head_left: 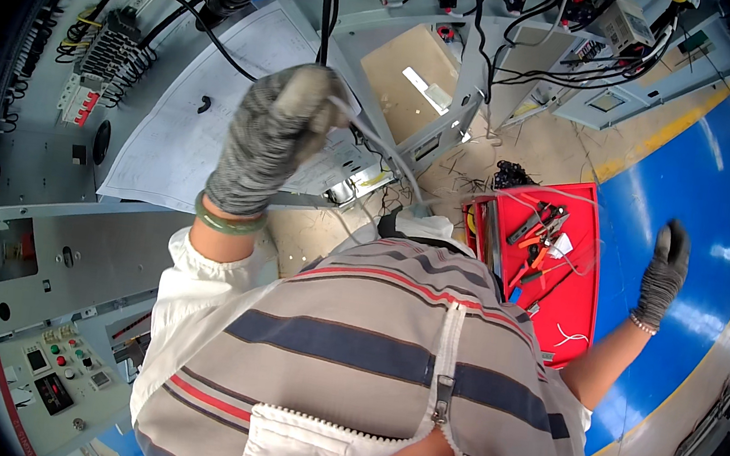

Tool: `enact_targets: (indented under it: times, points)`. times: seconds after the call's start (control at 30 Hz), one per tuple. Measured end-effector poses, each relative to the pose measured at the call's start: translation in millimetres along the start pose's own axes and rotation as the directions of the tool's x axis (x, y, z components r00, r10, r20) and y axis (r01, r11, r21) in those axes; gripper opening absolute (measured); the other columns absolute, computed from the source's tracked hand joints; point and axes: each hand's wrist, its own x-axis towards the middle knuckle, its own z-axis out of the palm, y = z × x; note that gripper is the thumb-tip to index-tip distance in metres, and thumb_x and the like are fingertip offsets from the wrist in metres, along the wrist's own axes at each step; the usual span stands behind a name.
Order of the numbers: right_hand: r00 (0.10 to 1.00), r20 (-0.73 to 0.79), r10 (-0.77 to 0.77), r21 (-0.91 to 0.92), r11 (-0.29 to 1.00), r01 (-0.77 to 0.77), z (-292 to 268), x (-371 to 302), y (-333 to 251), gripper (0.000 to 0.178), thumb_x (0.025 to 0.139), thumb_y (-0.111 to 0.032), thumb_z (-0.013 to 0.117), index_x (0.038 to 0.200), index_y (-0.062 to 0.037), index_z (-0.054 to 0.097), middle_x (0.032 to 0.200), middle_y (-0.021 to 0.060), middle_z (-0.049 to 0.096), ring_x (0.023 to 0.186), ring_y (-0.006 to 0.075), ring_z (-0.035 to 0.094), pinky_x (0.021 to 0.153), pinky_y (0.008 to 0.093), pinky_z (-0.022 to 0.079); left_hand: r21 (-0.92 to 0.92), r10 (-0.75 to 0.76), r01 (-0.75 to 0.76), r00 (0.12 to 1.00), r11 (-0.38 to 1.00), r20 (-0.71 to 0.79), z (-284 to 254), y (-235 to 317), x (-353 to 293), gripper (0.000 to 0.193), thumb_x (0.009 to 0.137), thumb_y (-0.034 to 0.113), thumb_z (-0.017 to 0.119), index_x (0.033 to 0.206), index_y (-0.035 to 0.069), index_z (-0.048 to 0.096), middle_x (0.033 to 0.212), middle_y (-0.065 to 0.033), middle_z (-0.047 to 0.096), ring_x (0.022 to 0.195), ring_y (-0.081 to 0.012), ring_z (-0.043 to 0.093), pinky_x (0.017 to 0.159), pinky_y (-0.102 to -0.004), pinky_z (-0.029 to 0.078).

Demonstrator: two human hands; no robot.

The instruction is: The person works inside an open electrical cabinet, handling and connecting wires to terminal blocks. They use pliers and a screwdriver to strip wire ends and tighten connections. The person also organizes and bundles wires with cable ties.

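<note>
My left hand (277,140), in a grey knitted glove with a paler palm, is raised in front of the cabinet and closed around a thin grey wire (384,146). From the fist the wire runs down toward my waist, and thin loops of it spread out to the right. Behind this hand lies a large white drawing sheet (181,128). My right hand (664,276), gloved too, is held out at the right above the blue floor. Its fingers are stretched upward, and I see nothing in them. A red tool tray (577,295) is nearest to it.
Pliers and screwdrivers with orange handles (539,236) lie in the tray. Black cables (330,5) hang from the cabinet above. Terminal blocks (113,51) are at the upper left, a button panel (59,377) at the lower left. Wire scraps litter the beige floor (473,164).
</note>
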Motion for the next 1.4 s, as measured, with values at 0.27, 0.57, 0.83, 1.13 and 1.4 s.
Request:
enact_targets:
  times: [0.27, 0.57, 0.83, 1.13, 1.4]
  points:
    - [0.595, 0.330, -0.733, 0.671, 0.626, 0.398, 61, -32, -190, 0.047, 0.081, -0.028, 0.063, 0.119, -0.0026, 0.052, 0.108, 0.0128, 0.061, 0.092, 0.0309, 0.061, 0.078, 0.0372, 0.050, 0.147, 0.250, -0.318, 0.900, 0.936, 0.356, 75, 5, 41, 0.030, 0.093, 0.033, 0.052, 0.082, 0.005, 0.060, 0.063, 0.0027, 0.053, 0.046, -0.0027, 0.039, 0.041, -0.0169, 0.030]
    - [0.951, 0.285, -0.119, 0.809, 0.563, -0.172, 13, -7, -149, 0.039, 0.090, -0.041, 0.055, 0.080, -0.0030, 0.055, 0.051, -0.0008, 0.044, 0.042, 0.0108, 0.043, 0.047, 0.0286, 0.043, 0.195, 0.015, -0.108, 0.903, 0.975, 0.430, 74, -15, 45, 0.035, 0.093, 0.035, 0.049, 0.080, 0.005, 0.062, 0.066, 0.0029, 0.054, 0.051, -0.0039, 0.042, 0.046, -0.0198, 0.033]
    - [0.986, 0.113, 0.119, 0.814, 0.558, -0.160, -22, 4, -38, 0.036, 0.091, -0.037, 0.055, 0.071, -0.0079, 0.050, 0.050, -0.0016, 0.034, 0.041, 0.0106, 0.033, 0.048, 0.0301, 0.043, 0.227, -0.118, 0.026, 0.907, 0.974, 0.403, 50, -39, 39, 0.034, 0.093, 0.034, 0.049, 0.079, 0.006, 0.060, 0.064, 0.0035, 0.050, 0.051, -0.0041, 0.039, 0.047, -0.0200, 0.032]
    - [0.954, 0.300, -0.025, 0.663, 0.724, -0.190, 7, -19, -58, 0.058, 0.085, -0.045, 0.060, 0.120, -0.0002, 0.050, 0.103, 0.0116, 0.058, 0.088, 0.0169, 0.058, 0.078, 0.0313, 0.050, 0.135, -0.099, 0.050, 0.918, 0.990, 0.385, 53, -18, 24, 0.027, 0.091, 0.028, 0.055, 0.083, 0.003, 0.063, 0.068, 0.0004, 0.058, 0.054, -0.0045, 0.046, 0.048, -0.0200, 0.036]
    - [0.601, 0.667, -0.441, 0.688, 0.674, -0.269, 65, -50, -172, 0.045, 0.080, -0.031, 0.066, 0.114, -0.0035, 0.056, 0.101, 0.0107, 0.063, 0.086, 0.0208, 0.063, 0.074, 0.0336, 0.049, 0.354, 0.133, -0.291, 0.903, 0.889, 0.408, 88, -13, 29, 0.025, 0.091, 0.023, 0.055, 0.086, 0.000, 0.064, 0.070, -0.0092, 0.060, 0.067, -0.0162, 0.058, 0.065, -0.0291, 0.046]
